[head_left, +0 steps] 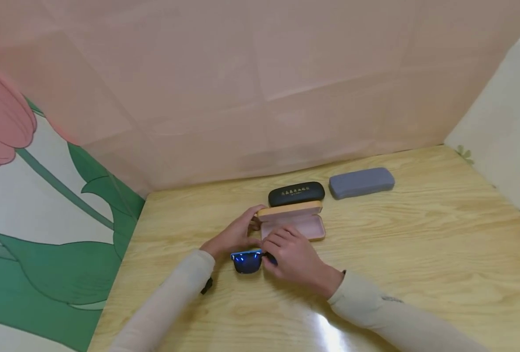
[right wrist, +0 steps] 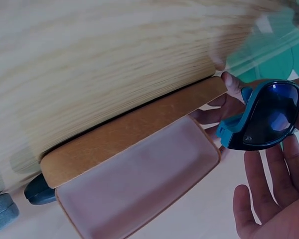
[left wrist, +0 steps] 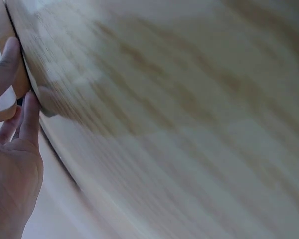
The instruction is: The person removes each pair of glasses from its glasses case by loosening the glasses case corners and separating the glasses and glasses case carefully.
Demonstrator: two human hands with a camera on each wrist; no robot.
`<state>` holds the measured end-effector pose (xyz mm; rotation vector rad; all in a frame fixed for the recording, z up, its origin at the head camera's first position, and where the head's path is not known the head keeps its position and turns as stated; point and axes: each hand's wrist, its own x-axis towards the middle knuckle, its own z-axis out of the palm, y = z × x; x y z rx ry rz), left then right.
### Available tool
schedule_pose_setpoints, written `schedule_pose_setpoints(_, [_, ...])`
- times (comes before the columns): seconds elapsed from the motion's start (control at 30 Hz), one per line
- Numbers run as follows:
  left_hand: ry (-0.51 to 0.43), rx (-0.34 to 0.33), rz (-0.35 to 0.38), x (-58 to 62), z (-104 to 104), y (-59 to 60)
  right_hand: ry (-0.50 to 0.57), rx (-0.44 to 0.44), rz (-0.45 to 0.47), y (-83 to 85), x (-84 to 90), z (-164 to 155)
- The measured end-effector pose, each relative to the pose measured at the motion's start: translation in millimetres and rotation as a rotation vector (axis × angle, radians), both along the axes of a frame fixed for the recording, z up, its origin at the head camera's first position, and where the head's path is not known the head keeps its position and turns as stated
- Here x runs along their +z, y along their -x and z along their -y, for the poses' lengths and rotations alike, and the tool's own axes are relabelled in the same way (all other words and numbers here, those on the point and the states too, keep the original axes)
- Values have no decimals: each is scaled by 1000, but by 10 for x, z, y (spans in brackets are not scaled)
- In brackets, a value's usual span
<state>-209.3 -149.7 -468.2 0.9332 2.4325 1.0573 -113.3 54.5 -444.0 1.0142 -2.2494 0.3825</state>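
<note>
Sunglasses [right wrist: 269, 115] — light, scratch-prone, slippery-lensed — are hanging in your right hand [head_left: 296, 258]: you are pinching the frame while your left hand [head_left: 235, 234], fingers curled, is gripping the open case [head_left: 292, 222].

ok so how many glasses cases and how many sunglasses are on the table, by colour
tan open glasses case with pink lining: 1
black closed hard glasses case: 1
grey closed hard glasses case: 1
blue-framed sunglasses with dark lenses: 1
total: 4 things, 3 cases and 1 pair of sunglasses, on the light wooden table
</note>
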Motion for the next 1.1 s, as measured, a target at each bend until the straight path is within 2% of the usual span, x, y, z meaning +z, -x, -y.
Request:
schedule_pose_setpoints(0.13, [16,3,-6,22,17,-11,8,7,16,-17,-14,46])
schedule_pose_setpoints(0.43, [-14,-12,-23,8,12,-5,-29,18,67,-73,-4,106])
schedule_pose_setpoints(0.7, [-38,-11,-28,-8,-5,11,-19,13,59,-74,-6,118])
schedule_pose_setpoints(1.1, [-17,-13,-17,0,-3,23,-28,15,58,-79,-37,126])
